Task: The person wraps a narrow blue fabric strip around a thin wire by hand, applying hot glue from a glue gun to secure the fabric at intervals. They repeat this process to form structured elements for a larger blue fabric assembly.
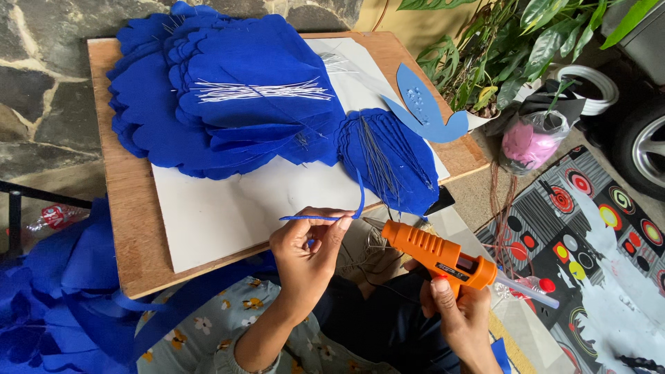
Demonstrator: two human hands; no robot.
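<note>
The blue strip is thin, light and limp, best pinched near its end. The left hand has its grip closed on it, palm turned in, just above the desk edge. Right of it, the right hand clasps an orange glue gun, nozzle toward the strip. Blue petals lie beyond.

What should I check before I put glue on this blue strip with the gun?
1. Left hand pinches the blue strip: ok.
2. Right hand grips the orange glue gun: ok.
3. Nozzle aimed towards the strip, not touching it: ok.
4. Glue stick showing at the gun's back: ok.
5. Gun hot: cannot tell.
6. Fingertips near the nozzle's line: not ok, they sit close.
</note>
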